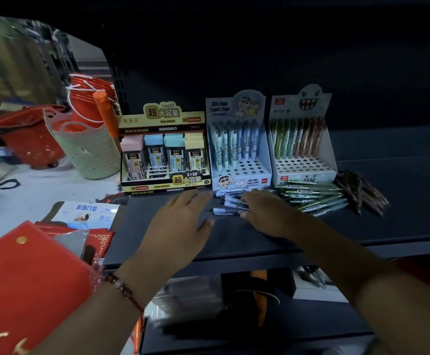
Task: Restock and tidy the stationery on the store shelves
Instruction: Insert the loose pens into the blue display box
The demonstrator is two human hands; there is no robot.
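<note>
**On the dark shelf: both hands at the loose pens**

On the shelf (260,239), just in front of the display boxes, a small heap of loose blue-and-white pens (228,202) lies flat between the two hands; the right hand (265,208) rests over the heap's right end with fingers spread and fairly straight, touching the pens but not curled round any; the left hand (180,219) hovers or rests just left of the heap, palm down, fingers straight and relaxed, holding nothing, a beaded bracelet (121,288) on its wrist.

Behind the heap stands the cartoon pen box (239,147), its back rows filled with upright pens and its front holes bare; to its right is the monster box (302,139), filled in the same way with green and brown pens; in front of that box lie a pile of green pens (311,196) and, further right, a pile of brown pens (359,190), both flat on the shelf.

Left of the cartoon box stands the lead-refill box (165,147), with pastel cases in a row.

Off the shelf's left end are stacked green baskets (88,147), orange buckets (91,98) and a red basket (32,137); nearer, at lower left, lies a red packet (27,285) with a blue-printed packet (85,213) behind it.
</note>
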